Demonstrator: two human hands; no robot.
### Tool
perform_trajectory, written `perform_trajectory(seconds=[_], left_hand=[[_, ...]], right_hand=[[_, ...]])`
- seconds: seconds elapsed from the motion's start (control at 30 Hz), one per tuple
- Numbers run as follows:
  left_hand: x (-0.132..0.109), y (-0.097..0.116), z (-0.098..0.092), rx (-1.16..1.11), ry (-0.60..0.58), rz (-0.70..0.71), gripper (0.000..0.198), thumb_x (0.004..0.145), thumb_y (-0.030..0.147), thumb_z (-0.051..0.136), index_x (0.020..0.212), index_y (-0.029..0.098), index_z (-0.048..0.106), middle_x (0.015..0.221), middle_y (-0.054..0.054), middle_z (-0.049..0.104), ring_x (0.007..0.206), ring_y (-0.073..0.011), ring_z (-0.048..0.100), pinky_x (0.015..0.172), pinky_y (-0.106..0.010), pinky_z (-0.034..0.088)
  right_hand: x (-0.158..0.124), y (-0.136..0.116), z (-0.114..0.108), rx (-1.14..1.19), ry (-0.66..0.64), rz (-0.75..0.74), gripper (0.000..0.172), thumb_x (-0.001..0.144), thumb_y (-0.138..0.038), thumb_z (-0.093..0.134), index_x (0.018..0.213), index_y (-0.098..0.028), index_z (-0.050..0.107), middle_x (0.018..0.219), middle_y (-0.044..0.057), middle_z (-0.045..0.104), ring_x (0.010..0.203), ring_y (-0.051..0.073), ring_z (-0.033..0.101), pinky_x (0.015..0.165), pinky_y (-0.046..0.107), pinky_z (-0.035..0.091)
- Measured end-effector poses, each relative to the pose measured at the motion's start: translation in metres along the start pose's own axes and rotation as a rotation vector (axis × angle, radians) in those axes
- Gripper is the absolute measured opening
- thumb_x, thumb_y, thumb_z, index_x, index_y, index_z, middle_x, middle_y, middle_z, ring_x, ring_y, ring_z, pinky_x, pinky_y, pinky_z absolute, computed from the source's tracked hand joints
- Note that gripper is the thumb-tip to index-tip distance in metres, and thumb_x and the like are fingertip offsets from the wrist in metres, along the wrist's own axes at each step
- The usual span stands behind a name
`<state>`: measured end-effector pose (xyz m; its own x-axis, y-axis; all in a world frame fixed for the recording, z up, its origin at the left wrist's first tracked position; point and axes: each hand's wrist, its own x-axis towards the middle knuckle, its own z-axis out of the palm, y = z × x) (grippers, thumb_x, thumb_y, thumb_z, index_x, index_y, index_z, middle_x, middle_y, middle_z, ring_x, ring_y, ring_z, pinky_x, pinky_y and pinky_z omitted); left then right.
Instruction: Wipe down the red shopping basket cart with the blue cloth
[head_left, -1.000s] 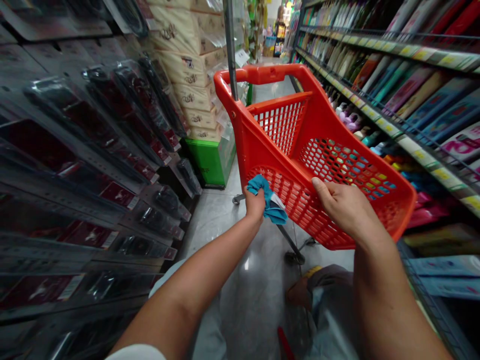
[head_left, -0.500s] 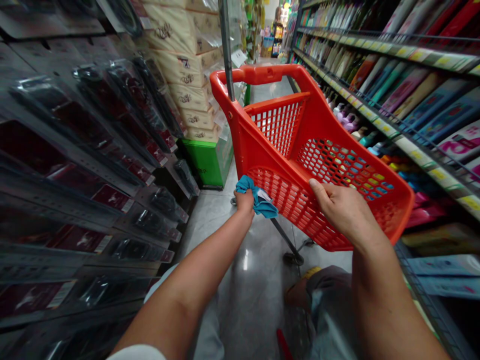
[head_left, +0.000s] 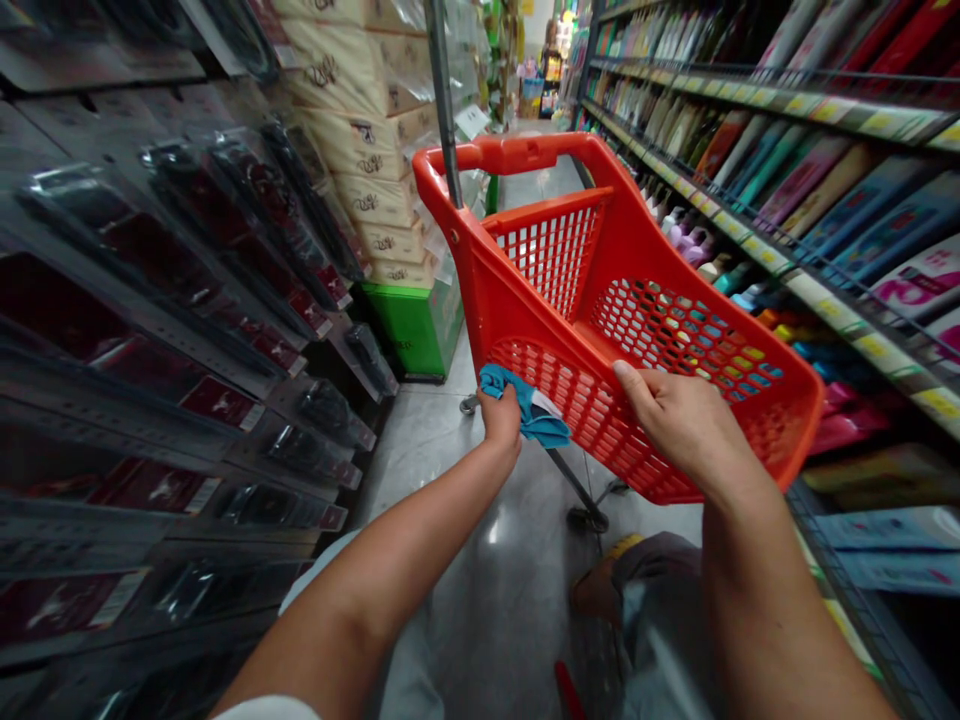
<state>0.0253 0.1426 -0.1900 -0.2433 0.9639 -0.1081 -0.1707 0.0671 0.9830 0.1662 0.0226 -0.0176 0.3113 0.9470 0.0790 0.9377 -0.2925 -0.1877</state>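
The left hand point(head_left: 501, 418) has rubbed the blue cloth point(head_left: 525, 408) along the lower outer wall of the red basket point(head_left: 637, 250). Half a second ago it had slid a little toward the basket's near left corner, and it has now come back slightly to the right and lower on the mesh. The right hand point(head_left: 686, 425) on the near rim has drifted slightly left, and the basket now sits a little further left in the view, its handle closer to the left-hand shelves.
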Motion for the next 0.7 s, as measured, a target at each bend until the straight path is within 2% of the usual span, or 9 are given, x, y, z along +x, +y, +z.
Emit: perform_trajectory(seconds=[0.1,0.27,0.33,0.4,0.47,0.53,0.7], left_hand=[[0.006,0.014,0.001,0.015,0.040,0.074,0.026,0.085,0.023,0.062,0.108,0.025,0.050,0.096,0.001,0.066,0.089,-0.0137,0.067,0.089,-0.028,0.053],[0.043,0.059,-0.009,0.034,0.126,0.241,0.031,0.084,0.018,0.060,0.113,0.025,0.054,0.110,-0.003,0.064,0.109,-0.0172,0.063,0.106,-0.032,0.047],[0.055,0.077,-0.015,0.047,0.162,0.339,0.034,0.083,0.018,0.059,0.116,0.024,0.055,0.117,-0.005,0.061,0.116,-0.0181,0.059,0.111,-0.032,0.042],[0.059,0.088,-0.017,0.100,0.145,0.474,0.035,0.083,0.019,0.060,0.117,0.023,0.057,0.117,-0.006,0.060,0.117,-0.0195,0.058,0.112,-0.033,0.040],[0.052,0.091,-0.015,0.182,0.069,0.583,0.032,0.083,0.019,0.060,0.115,0.022,0.059,0.113,-0.006,0.061,0.114,-0.0209,0.059,0.111,-0.034,0.042],[0.035,0.087,-0.011,0.256,-0.030,0.652,0.030,0.084,0.017,0.056,0.113,0.023,0.060,0.111,-0.007,0.062,0.112,-0.0215,0.060,0.108,-0.034,0.044],[-0.013,0.070,-0.010,0.433,-0.304,0.889,0.035,0.088,0.019,0.056,0.122,0.024,0.059,0.124,-0.010,0.060,0.119,-0.0225,0.058,0.107,-0.034,0.045]], right_hand=[[0.000,0.000,0.000,0.009,-0.006,0.004,0.068,0.101,-0.063,0.023,0.073,-0.022,0.068,0.069,0.008,0.068,0.066,0.021,0.060,0.059,0.029,0.027],[0.000,-0.002,0.002,0.016,-0.005,-0.006,0.068,0.102,-0.063,0.020,0.075,-0.022,0.068,0.071,0.009,0.070,0.068,0.022,0.062,0.059,0.030,0.026],[0.000,-0.003,0.002,0.014,0.001,-0.014,0.069,0.102,-0.063,0.018,0.075,-0.023,0.068,0.070,0.009,0.069,0.066,0.022,0.062,0.059,0.030,0.026],[0.000,-0.004,0.002,0.010,-0.006,-0.019,0.070,0.102,-0.064,0.018,0.073,-0.023,0.067,0.069,0.008,0.068,0.065,0.022,0.061,0.059,0.030,0.026],[0.001,-0.004,0.002,-0.002,-0.026,-0.004,0.069,0.101,-0.064,0.019,0.072,-0.023,0.066,0.068,0.008,0.068,0.066,0.022,0.062,0.058,0.030,0.026],[0.001,-0.005,0.001,-0.016,-0.035,0.012,0.068,0.102,-0.063,0.019,0.072,-0.023,0.065,0.069,0.008,0.068,0.067,0.022,0.063,0.059,0.029,0.025],[0.002,-0.003,-0.002,-0.020,-0.049,0.034,0.069,0.101,-0.063,0.018,0.071,-0.022,0.064,0.070,0.009,0.068,0.070,0.023,0.063,0.059,0.029,0.026]])
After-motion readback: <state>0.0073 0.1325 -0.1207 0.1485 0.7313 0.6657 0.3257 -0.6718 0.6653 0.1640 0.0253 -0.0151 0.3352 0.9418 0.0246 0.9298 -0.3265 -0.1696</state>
